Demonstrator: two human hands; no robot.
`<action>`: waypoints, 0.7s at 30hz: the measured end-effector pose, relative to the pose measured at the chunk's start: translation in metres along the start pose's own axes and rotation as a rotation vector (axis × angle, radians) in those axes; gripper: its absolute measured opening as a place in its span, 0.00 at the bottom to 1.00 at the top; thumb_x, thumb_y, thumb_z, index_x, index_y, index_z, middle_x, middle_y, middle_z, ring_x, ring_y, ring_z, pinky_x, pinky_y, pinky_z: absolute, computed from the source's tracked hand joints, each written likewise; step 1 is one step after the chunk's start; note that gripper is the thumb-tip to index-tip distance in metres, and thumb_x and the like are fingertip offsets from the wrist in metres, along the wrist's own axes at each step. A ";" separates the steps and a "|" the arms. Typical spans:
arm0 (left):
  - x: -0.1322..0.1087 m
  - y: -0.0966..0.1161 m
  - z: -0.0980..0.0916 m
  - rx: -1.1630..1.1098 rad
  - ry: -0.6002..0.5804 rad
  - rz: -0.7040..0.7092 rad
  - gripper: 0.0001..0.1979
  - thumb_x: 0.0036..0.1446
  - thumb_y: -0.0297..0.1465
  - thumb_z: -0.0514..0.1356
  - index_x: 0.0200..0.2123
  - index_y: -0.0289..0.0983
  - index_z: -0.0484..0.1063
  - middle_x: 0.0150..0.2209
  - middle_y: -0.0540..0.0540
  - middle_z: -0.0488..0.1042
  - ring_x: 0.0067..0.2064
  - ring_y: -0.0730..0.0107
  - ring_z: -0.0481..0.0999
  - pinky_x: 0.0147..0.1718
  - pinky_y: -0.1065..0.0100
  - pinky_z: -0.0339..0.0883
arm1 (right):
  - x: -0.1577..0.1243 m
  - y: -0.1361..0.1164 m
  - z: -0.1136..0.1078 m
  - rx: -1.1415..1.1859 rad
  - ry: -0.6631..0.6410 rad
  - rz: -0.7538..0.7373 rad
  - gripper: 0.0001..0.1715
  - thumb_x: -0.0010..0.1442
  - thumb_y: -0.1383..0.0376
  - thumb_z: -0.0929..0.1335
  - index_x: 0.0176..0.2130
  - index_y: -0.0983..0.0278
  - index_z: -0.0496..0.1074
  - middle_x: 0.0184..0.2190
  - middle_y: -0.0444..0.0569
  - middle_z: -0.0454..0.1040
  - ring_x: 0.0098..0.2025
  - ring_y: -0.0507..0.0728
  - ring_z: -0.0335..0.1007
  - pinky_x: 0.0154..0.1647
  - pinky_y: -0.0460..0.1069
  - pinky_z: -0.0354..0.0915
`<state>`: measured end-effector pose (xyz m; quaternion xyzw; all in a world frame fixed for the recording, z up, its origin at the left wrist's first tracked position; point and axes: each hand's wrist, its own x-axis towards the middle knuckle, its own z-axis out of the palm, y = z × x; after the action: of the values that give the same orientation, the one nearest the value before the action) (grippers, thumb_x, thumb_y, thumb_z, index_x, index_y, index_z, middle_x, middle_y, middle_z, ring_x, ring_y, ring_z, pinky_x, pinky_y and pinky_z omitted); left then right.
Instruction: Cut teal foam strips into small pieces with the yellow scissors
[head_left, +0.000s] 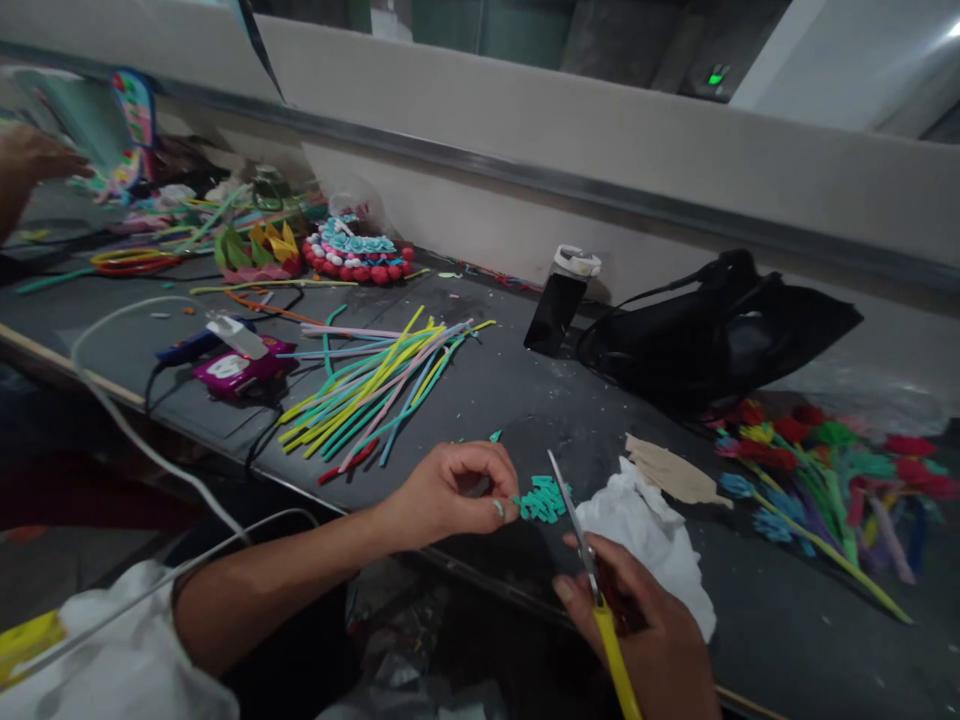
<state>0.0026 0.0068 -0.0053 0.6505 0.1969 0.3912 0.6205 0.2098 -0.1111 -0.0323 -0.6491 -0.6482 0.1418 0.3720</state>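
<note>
The right hand [637, 630] clenches yellow-handled scissors [592, 570], blades up. The left hand [457, 492] pinches what looks like 1 small teal piece [498, 507], just beside the teal pile [544, 498] on the dark table [487, 390], near crumpled white paper [645, 535].

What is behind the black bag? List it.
Behind the black bag only the pale wall with its metal rail shows. The bag hides the table's back edge there. A dark bottle stands left of it, and colourful flowers lie in front.
</note>
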 end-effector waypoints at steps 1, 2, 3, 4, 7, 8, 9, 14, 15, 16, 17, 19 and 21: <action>0.000 -0.001 0.002 0.011 -0.009 0.005 0.03 0.49 0.23 0.64 0.26 0.32 0.72 0.27 0.49 0.68 0.29 0.76 0.66 0.31 0.72 0.61 | 0.001 -0.003 0.001 0.105 -0.059 0.075 0.20 0.53 0.56 0.72 0.43 0.62 0.75 0.24 0.43 0.79 0.23 0.52 0.76 0.25 0.41 0.71; -0.001 -0.002 0.003 0.026 -0.022 0.007 0.03 0.50 0.23 0.64 0.26 0.32 0.73 0.27 0.49 0.68 0.30 0.76 0.66 0.32 0.72 0.61 | 0.003 -0.008 0.002 0.208 -0.091 0.132 0.21 0.52 0.56 0.73 0.44 0.63 0.75 0.24 0.43 0.78 0.24 0.52 0.76 0.26 0.41 0.71; -0.002 -0.003 0.005 0.044 -0.037 0.006 0.03 0.50 0.24 0.64 0.26 0.32 0.73 0.27 0.49 0.68 0.30 0.76 0.67 0.32 0.72 0.62 | 0.004 -0.013 0.003 0.290 -0.068 0.189 0.21 0.52 0.58 0.72 0.45 0.62 0.74 0.25 0.42 0.78 0.26 0.52 0.76 0.28 0.41 0.71; -0.003 -0.005 0.006 0.063 -0.060 0.000 0.02 0.50 0.24 0.64 0.27 0.32 0.73 0.28 0.48 0.69 0.30 0.75 0.67 0.32 0.72 0.62 | 0.005 -0.018 0.004 0.359 -0.062 0.230 0.20 0.52 0.58 0.72 0.45 0.62 0.74 0.26 0.42 0.78 0.26 0.51 0.76 0.30 0.41 0.71; -0.007 -0.010 0.010 0.125 -0.139 -0.002 0.02 0.52 0.26 0.63 0.29 0.33 0.75 0.29 0.47 0.70 0.31 0.75 0.68 0.33 0.71 0.64 | 0.007 -0.031 0.006 0.518 -0.069 0.339 0.22 0.52 0.57 0.73 0.46 0.61 0.73 0.28 0.44 0.78 0.27 0.51 0.75 0.30 0.42 0.71; -0.007 -0.011 0.012 0.144 -0.161 0.008 0.02 0.52 0.26 0.63 0.29 0.33 0.75 0.30 0.46 0.70 0.32 0.74 0.69 0.34 0.71 0.64 | 0.007 -0.033 0.006 0.552 -0.068 0.364 0.23 0.51 0.57 0.73 0.46 0.61 0.73 0.29 0.44 0.78 0.28 0.51 0.75 0.30 0.42 0.71; -0.008 -0.012 0.013 0.163 -0.178 0.025 0.02 0.52 0.26 0.63 0.29 0.33 0.75 0.30 0.46 0.71 0.32 0.73 0.69 0.34 0.70 0.65 | 0.007 -0.033 0.006 0.576 -0.061 0.380 0.24 0.51 0.56 0.73 0.47 0.62 0.73 0.29 0.45 0.78 0.28 0.52 0.75 0.29 0.42 0.70; -0.009 -0.015 0.019 0.222 -0.246 0.071 0.03 0.52 0.27 0.62 0.27 0.33 0.74 0.28 0.46 0.71 0.32 0.73 0.69 0.32 0.72 0.63 | 0.007 -0.030 0.006 0.614 -0.042 0.366 0.25 0.50 0.57 0.74 0.46 0.62 0.72 0.27 0.44 0.76 0.25 0.51 0.73 0.27 0.42 0.70; -0.009 -0.016 0.020 0.224 -0.250 0.067 0.04 0.52 0.27 0.62 0.27 0.33 0.74 0.27 0.46 0.71 0.31 0.73 0.69 0.31 0.72 0.63 | 0.007 -0.030 0.006 0.610 -0.053 0.356 0.24 0.50 0.57 0.74 0.46 0.62 0.72 0.26 0.43 0.76 0.25 0.51 0.73 0.27 0.42 0.70; -0.009 -0.017 0.021 0.222 -0.247 0.059 0.04 0.52 0.27 0.62 0.27 0.33 0.74 0.28 0.46 0.70 0.32 0.73 0.69 0.31 0.72 0.62 | 0.007 -0.031 0.006 0.599 -0.060 0.344 0.23 0.50 0.58 0.73 0.45 0.63 0.72 0.26 0.43 0.75 0.26 0.51 0.73 0.28 0.42 0.70; -0.010 -0.018 0.022 0.213 -0.238 0.045 0.03 0.52 0.27 0.62 0.27 0.33 0.74 0.28 0.46 0.70 0.32 0.73 0.69 0.31 0.72 0.61 | 0.008 -0.032 0.006 0.583 -0.058 0.333 0.22 0.51 0.59 0.73 0.45 0.62 0.72 0.26 0.43 0.75 0.26 0.50 0.73 0.28 0.42 0.69; -0.011 -0.022 0.025 0.152 -0.196 -0.005 0.03 0.51 0.27 0.63 0.27 0.33 0.74 0.28 0.47 0.69 0.32 0.73 0.68 0.31 0.73 0.61 | 0.008 -0.034 0.007 0.546 -0.022 0.309 0.20 0.52 0.60 0.72 0.45 0.62 0.71 0.26 0.42 0.75 0.25 0.50 0.72 0.27 0.42 0.69; -0.013 -0.027 0.028 0.036 -0.135 -0.085 0.04 0.51 0.28 0.64 0.27 0.33 0.73 0.29 0.48 0.68 0.30 0.75 0.67 0.31 0.73 0.60 | 0.007 -0.036 0.007 0.511 0.028 0.290 0.18 0.53 0.61 0.71 0.45 0.62 0.71 0.25 0.41 0.74 0.24 0.49 0.71 0.27 0.41 0.68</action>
<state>0.0222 -0.0173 -0.0325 0.6777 0.1890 0.3161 0.6364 0.1796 -0.1066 -0.0109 -0.6220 -0.4868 0.3431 0.5083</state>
